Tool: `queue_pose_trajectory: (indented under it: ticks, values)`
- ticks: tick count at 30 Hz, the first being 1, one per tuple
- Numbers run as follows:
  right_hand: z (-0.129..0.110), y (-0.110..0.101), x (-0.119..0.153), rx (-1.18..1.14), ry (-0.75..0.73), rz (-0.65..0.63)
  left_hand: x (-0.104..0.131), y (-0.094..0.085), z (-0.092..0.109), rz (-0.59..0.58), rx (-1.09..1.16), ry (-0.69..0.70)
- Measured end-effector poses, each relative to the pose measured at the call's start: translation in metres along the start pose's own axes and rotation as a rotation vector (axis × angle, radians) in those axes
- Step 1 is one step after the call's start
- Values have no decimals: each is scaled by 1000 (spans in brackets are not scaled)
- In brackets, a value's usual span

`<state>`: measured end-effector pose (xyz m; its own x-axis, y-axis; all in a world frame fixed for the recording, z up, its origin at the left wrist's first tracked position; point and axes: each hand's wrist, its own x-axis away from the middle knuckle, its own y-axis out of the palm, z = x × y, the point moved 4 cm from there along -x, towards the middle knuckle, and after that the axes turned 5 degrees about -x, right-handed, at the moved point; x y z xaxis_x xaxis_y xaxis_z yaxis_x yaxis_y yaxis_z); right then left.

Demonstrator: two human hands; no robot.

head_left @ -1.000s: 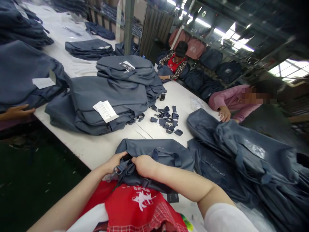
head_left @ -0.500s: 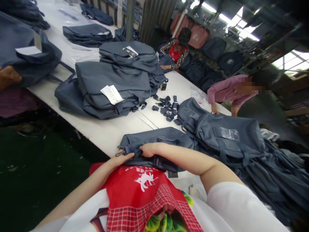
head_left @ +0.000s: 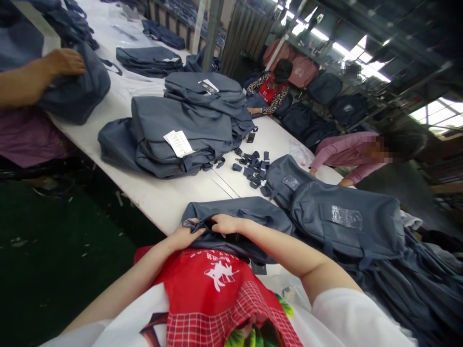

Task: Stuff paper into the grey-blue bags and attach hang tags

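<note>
A dark blue-grey duffel bag (head_left: 238, 206) lies on the table against my apron, with a dark gap showing along its top. My left hand (head_left: 186, 235) is closed on the bag's left end, where a bunched dark strap (head_left: 193, 224) lies by the fingers. At the gap, my right hand (head_left: 226, 224) has its fingers closed on the bag's upper edge; the fingertips are partly hidden. A black tag (head_left: 258, 268) hangs below the bag at my front.
Stacked bags with a white tag (head_left: 178, 143) stand ahead to the left. Rolled straps (head_left: 252, 168) lie mid-table. More bags (head_left: 347, 217) are piled at right. A co-worker's hand (head_left: 67, 61) rests on a bag at far left; other people work across the table (head_left: 152, 197).
The strap and its metal clip at my left hand have shifted and bunched up, and the bag's gap shows wider. At far left, the co-worker's hand has moved up and right.
</note>
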<state>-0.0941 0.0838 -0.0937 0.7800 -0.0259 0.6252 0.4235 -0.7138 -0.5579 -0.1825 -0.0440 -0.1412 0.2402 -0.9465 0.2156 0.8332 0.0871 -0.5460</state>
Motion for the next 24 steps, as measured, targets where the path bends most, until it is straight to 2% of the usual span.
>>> queue_pose_trajectory:
  ticks: [3,7,12,14,16,18,20,24]
  values:
    - [-7,-6,-1,-131,-124,62,-8,-1,13,-51,-210,30]
    - [-10,1,-5,-185,-189,134,-20,8,17,-58,-372,-44]
    - [-3,11,-5,-187,-208,300,-24,10,19,-58,-375,3]
    - [1,13,-5,-247,-194,363,-19,3,18,-50,-312,68]
    - [5,12,-4,-302,-169,391,-10,-9,14,21,-210,100]
    - [7,10,-5,-364,-169,360,-1,-23,8,141,-125,74]
    - [7,8,-5,-418,-203,270,3,-33,4,225,-88,28]
    - [0,5,-5,-360,-240,117,-2,-36,11,229,-32,37]
